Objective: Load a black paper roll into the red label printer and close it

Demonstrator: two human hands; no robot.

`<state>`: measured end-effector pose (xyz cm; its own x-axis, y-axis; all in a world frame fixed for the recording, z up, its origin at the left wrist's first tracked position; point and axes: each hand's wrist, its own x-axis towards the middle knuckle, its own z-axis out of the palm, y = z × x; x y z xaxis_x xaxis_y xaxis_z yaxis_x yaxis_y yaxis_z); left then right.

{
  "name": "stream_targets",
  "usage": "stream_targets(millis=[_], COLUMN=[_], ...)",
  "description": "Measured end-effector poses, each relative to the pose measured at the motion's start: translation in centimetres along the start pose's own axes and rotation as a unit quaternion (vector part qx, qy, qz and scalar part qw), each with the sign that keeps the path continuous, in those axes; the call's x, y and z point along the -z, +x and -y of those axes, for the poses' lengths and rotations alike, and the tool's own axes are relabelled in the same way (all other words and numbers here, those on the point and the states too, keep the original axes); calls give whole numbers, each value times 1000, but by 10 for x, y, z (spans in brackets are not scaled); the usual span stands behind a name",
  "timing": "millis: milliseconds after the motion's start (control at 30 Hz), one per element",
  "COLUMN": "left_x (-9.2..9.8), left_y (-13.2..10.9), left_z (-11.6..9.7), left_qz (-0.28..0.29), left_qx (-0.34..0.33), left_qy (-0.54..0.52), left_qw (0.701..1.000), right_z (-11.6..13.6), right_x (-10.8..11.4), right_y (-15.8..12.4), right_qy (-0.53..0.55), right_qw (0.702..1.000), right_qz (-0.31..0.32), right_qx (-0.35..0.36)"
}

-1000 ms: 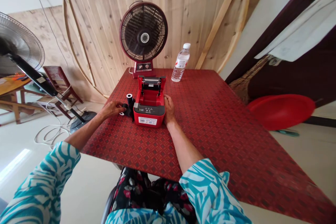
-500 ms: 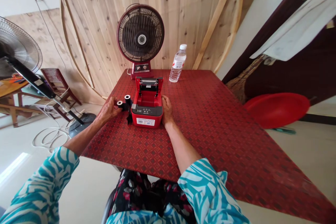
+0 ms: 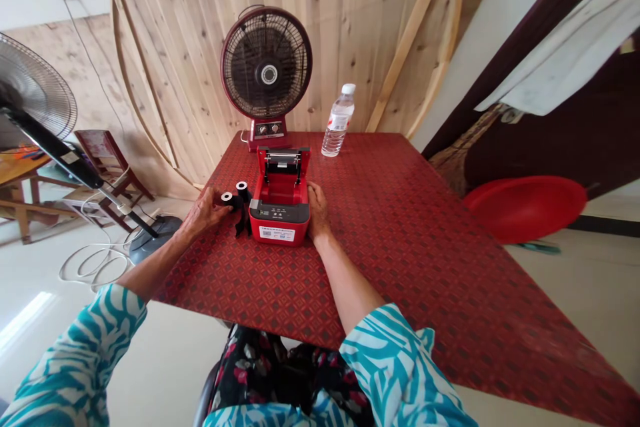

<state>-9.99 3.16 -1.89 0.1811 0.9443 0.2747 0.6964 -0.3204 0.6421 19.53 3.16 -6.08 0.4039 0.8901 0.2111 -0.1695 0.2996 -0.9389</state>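
Observation:
A red and black label printer (image 3: pixel 279 213) stands on the table with its lid raised and its inside visible. My right hand (image 3: pixel 319 212) grips the printer's right side, fingers curled along it. Left of the printer, two upright black ribbon rolls with white cores stand close together. Pinched between thumb and fingers of my left hand (image 3: pixel 206 211) is the nearer ribbon roll (image 3: pixel 229 199); the other ribbon roll (image 3: pixel 243 191) is just behind it to the right. A loose strip of black ribbon (image 3: pixel 241 223) hangs down beside the printer.
The table (image 3: pixel 400 253) has a red patterned cover. A desk fan (image 3: pixel 267 73) and a water bottle (image 3: pixel 339 121) stand at its back. Beyond the left edge is a floor fan (image 3: pixel 75 157) with a coiled cable; a red basin (image 3: pixel 525 209) lies right.
The loose black ribbon has swung slightly left, away from the printer. My left hand has kept its pinch on the roll, and my right hand has stayed on the printer.

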Motion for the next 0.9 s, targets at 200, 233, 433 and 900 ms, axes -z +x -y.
stream_targets(millis=[200, 233, 433, 900], left_x=[6, 6, -3, -6], left_y=[8, 14, 45, 66], left_z=[-23, -30, -71, -67], left_qz=[-23, -12, 98, 54], left_qx=[-25, -24, 42, 75], left_qy=[-43, -23, 153, 170], left_qw=[999, 999, 982, 981], right_z=[0, 0, 1, 10], right_x=[1, 2, 1, -2], right_y=[0, 0, -1, -4], right_qy=[3, 3, -2, -21], right_qw=[1000, 1000, 1000, 1000], right_qz=[9, 10, 11, 10], right_qx=[0, -2, -1, 22])
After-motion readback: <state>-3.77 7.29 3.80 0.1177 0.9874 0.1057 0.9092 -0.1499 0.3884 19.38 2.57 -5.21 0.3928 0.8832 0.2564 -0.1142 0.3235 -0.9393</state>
